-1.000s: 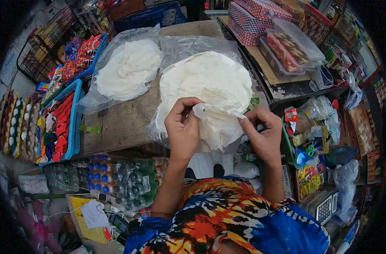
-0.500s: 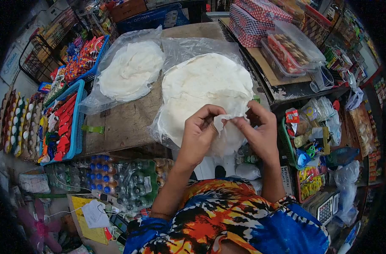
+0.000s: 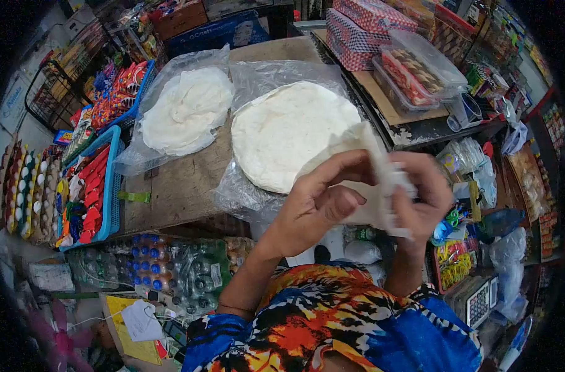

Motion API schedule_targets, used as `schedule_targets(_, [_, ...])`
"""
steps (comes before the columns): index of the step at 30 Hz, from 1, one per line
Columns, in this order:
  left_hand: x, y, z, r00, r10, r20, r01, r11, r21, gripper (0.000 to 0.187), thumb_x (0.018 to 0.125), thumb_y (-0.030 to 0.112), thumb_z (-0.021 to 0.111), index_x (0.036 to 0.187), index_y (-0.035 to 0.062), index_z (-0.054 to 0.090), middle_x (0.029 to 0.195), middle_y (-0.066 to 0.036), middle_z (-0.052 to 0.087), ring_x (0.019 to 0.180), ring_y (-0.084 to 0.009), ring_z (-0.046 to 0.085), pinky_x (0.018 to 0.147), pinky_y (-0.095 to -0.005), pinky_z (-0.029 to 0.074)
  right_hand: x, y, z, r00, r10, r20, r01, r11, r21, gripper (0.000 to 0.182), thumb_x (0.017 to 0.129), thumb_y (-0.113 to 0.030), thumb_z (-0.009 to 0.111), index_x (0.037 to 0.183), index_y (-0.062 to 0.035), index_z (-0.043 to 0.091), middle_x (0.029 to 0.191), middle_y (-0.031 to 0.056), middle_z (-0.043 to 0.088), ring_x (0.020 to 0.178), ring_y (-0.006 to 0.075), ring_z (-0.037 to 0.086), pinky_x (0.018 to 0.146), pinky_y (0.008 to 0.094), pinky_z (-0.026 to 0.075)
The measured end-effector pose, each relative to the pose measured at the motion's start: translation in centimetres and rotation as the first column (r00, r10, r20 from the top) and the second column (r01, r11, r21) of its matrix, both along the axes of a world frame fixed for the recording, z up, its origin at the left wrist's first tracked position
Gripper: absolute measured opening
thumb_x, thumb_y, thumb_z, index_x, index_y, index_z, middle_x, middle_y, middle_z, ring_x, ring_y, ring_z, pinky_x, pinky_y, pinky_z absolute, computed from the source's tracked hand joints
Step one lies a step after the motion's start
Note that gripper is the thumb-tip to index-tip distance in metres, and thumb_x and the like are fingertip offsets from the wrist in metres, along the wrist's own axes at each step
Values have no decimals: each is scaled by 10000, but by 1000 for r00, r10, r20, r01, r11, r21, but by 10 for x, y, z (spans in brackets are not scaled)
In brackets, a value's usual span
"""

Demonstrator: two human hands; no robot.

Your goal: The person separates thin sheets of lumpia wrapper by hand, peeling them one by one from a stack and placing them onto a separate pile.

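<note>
A thin white wrapper sheet (image 3: pixel 377 180), like a spring-roll wrapper, hangs raised in front of me. My right hand (image 3: pixel 422 195) grips its crumpled edge between thumb and fingers, blurred by motion. My left hand (image 3: pixel 326 201) is beside the sheet, thumb apart from the curved fingers, the fingertips right at the sheet's near side. Beyond both hands, a thick round stack of white wrappers (image 3: pixel 289 133) lies on clear plastic (image 3: pixel 239 192) on the wooden table. To its left, a smaller, looser pile of wrappers (image 3: pixel 186 115) rests on another plastic sheet.
Blue baskets of packets (image 3: pixel 114 186) line the table's (image 3: pixel 171 192) left side, with egg trays (image 3: pixel 31 180) beyond. Checkered boxes (image 3: pixel 357 46) and a clear plastic container (image 3: pixel 419 77) stand at right. Bottles (image 3: pixel 149 263) sit below the front edge; a calculator (image 3: pixel 480 304) is low right.
The wrapper sheet has come up off the stack and moved right with my right hand. My left hand's thumb has come away from it. The view has shifted slightly.
</note>
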State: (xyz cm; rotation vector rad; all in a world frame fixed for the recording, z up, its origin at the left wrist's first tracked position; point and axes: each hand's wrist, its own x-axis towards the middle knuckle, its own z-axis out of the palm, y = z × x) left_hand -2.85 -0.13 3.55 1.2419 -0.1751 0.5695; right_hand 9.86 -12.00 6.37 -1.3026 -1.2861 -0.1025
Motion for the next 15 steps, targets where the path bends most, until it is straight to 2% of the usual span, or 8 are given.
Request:
schedule_targets(1, [0, -3, -2, 999, 45, 0, -45, 999, 21, 501, 936, 277, 633, 1309, -12, 463, 1209, -91, 553, 1069, -137, 549, 889, -291, 469, -7, 4, 5, 1000, 8, 17, -6, 992, -125, 243, 726, 28, 684, 964, 15, 633, 814, 100, 684, 712, 109, 665, 642, 228, 499])
schedule_targets(3, [-1, -2, -5, 996, 86, 3, -86, 995, 44, 516, 917, 280, 664, 1292, -22, 481, 1180, -90, 575, 1045, -129, 559, 876, -290, 478, -10, 14, -3, 997, -50, 57, 58, 987, -149, 249, 722, 21, 708, 960, 0, 637, 790, 99, 680, 686, 133, 677, 626, 221, 497])
schedule_targets(5, [-6, 6, -7, 961, 147, -236, -97, 973, 210, 468, 900, 243, 689, 1234, -45, 532, 1078, -70, 624, 946, -115, 579, 835, -282, 495, -8, 17, -9, 999, -30, -19, 27, 988, -150, 233, 731, 9, 707, 953, -3, 637, 783, 108, 674, 649, 183, 668, 603, 247, 490])
schedule_targets(6, [-7, 4, -2, 946, 200, -255, -156, 971, 182, 342, 913, 189, 659, 1148, -50, 592, 947, -68, 667, 864, -96, 591, 795, -281, 502, -6, 17, -10, 1000, -26, 3, 26, 975, -221, 224, 732, 2, 706, 944, -1, 635, 772, 111, 668, 634, 187, 658, 596, 257, 485])
schedule_targets(7, [-7, 7, -5, 946, 202, -252, -160, 971, 180, 342, 913, 189, 659, 1148, -50, 592, 947, -68, 667, 864, -96, 591, 795, -281, 502, -4, 17, -10, 999, -22, 26, 29, 956, -292, 215, 733, -4, 706, 936, 1, 634, 761, 113, 661, 619, 191, 647, 588, 268, 479])
schedule_targets(9, [-8, 16, -12, 887, 323, -330, -207, 917, 339, 283, 919, 163, 633, 1115, -40, 610, 885, -107, 687, 815, -84, 592, 741, -283, 505, -4, 22, -15, 999, -37, 23, 42, 955, -295, 203, 736, -11, 704, 924, 6, 630, 750, 119, 655, 612, 188, 639, 583, 278, 474])
schedule_targets(12, [-8, 16, -16, 806, 493, -328, -310, 823, 477, 252, 922, 148, 609, 1100, -31, 618, 812, -158, 678, 743, -89, 598, 674, -298, 502, -5, 28, -18, 998, -55, -20, 46, 946, -319, 187, 741, -22, 703, 906, 15, 623, 736, 131, 646, 612, 190, 638, 579, 291, 470])
schedule_targets(15, [-10, 12, -12, 836, 483, -260, -331, 823, 462, 246, 922, 147, 602, 1090, -31, 627, 793, -181, 667, 693, -124, 609, 639, -310, 496, -5, 33, -22, 997, -53, -50, 33, 941, -335, 174, 748, -26, 696, 896, 22, 617, 729, 142, 643, 624, 200, 650, 583, 297, 473])
